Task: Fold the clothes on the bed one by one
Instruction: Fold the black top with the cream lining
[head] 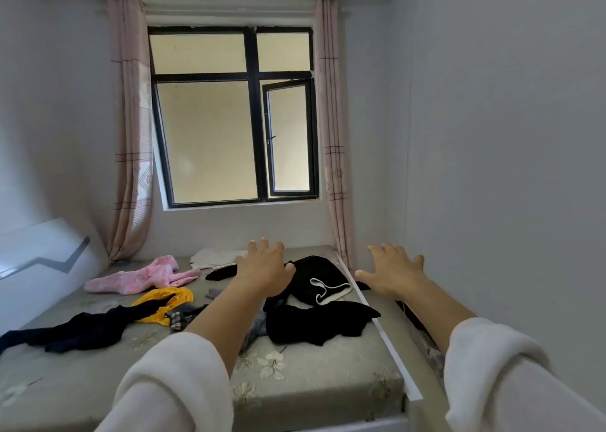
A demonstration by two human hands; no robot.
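Loose clothes lie scattered over the bed [305, 382], which has a grey flowered cover. A black garment with a white drawstring [319, 279] lies mid-right, and another black piece [314, 325] sits in front of it. A pink garment [141, 276], a yellow one [167, 300], a dark navy one [82, 328], a checked piece [178, 317] and a white one [213, 257] lie to the left and back. My left hand [264, 267] hovers with fingers spread above the black garment. My right hand [392, 272] is held out flat over the bed's right edge. Neither holds anything.
A white rail [380, 326] runs along the bed's right side beside a white wall [492, 169]. A white headboard [42, 261] stands at the left. Behind the bed is a window [232, 117] with pink curtains [131, 130].
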